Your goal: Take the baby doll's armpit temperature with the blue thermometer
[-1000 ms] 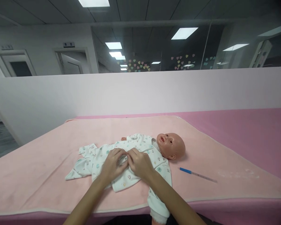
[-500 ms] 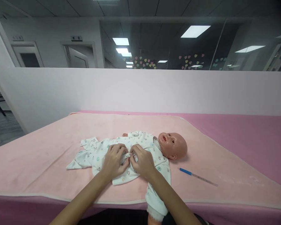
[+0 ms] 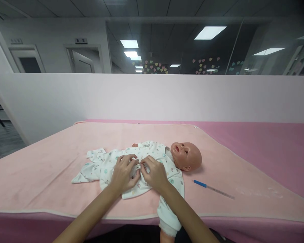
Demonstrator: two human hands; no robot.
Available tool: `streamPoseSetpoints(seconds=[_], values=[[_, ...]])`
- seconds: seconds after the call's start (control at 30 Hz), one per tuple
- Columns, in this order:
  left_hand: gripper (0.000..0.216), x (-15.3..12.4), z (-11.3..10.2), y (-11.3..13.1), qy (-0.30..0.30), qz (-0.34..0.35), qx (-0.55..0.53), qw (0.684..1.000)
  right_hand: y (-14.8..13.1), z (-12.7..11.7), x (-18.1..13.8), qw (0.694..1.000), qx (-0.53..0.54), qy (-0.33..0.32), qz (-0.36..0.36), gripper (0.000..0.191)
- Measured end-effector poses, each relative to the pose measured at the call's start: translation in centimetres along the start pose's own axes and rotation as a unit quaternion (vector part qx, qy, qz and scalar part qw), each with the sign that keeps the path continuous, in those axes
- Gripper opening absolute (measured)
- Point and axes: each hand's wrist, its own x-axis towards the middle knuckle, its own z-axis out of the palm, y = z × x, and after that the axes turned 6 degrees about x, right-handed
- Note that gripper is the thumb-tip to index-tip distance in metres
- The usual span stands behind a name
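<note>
A baby doll (image 3: 188, 156) lies on its back with its head to the right. It wears a white printed baby outfit (image 3: 176, 179), and one sleeved arm hangs over the near edge of the table. My left hand (image 3: 124, 173) rests on the doll's middle, fingers bent and pinching the white fabric. Close beside it, my right hand (image 3: 154, 172) grips the same bit of fabric, a narrow white strip, between thumb and fingers. The fingertips nearly meet, and they hide just how the strip is fastened or folded.
A thin thermometer-like stick with a blue end (image 3: 200, 183) lies right of the doll. A peach blanket (image 3: 53, 158) covers the pink table surface (image 3: 276, 145). Behind stands a low white wall (image 3: 152, 98) with glass above it.
My left fingers have shifted slightly on the fabric. The view has tilted a little; the doll and the blue-ended stick lie as before.
</note>
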Motion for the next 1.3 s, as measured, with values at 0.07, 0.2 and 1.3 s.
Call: streamPoseSetpoints(seconds=[0.07,0.2,1.3], values=[[0.013,0.06,0.01,0.07,-0.009,-0.006,-0.004,1.000,0.02,0.03,-0.02,1.000,-0.003,-0.002,0.002,0.011],[0.012,0.11,0.11,0.18,-0.013,-0.008,-0.006,1.000,0.05,0.08,-0.02,1.000,-0.003,-0.005,0.003,0.012],[0.007,-0.07,0.19,-0.35,-0.026,-0.045,-0.072,0.996,0.19,0.14,-0.04,1.000,0.023,0.005,0.010,0.012]])
